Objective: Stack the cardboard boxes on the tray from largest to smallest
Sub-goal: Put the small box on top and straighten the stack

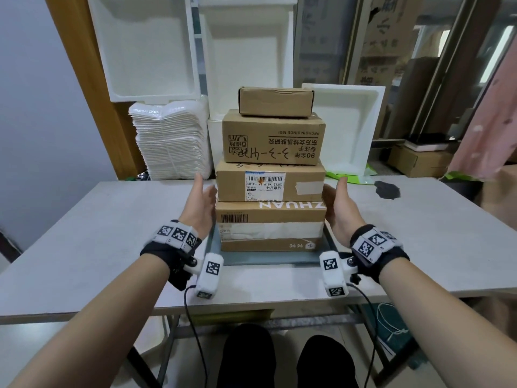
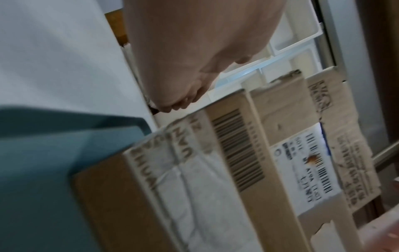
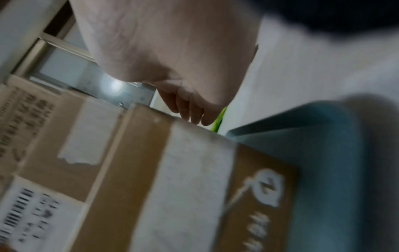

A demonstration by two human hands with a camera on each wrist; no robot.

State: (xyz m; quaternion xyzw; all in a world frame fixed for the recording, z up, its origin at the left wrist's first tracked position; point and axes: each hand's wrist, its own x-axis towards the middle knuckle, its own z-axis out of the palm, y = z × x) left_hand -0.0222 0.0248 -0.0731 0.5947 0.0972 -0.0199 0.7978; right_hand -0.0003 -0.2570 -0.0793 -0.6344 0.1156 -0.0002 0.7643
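Head view: four cardboard boxes stand stacked on the grey-blue tray (image 1: 316, 254) on the pale table (image 1: 419, 247). Bottom box (image 1: 270, 226) with torn white tape; second box (image 1: 270, 182) with a shipping label; third box (image 1: 272, 138) with upside-down print; small top box (image 1: 275, 101), sitting slightly right of centre. My left hand (image 1: 200, 204) and right hand (image 1: 340, 207) flank the stack at the level of the two lower boxes, palms inward, fingers straight and relaxed, gripping nothing. Left fingers look apart from the cardboard; right fingers are partly hidden behind the stack's right edge, so contact there cannot be confirmed. Most of the tray's floor is covered by the bottom box; its far rim is hidden. Left wrist view is blurred: tray corner, barcode and label faces, fingertips partly curled beyond the box edge. Right wrist view is blurrier still; print unreadable, fingertips close to the box edge. Behind the table: white foam trays (image 1: 152, 49), a bundle of stacked white sheets (image 1: 170, 141).
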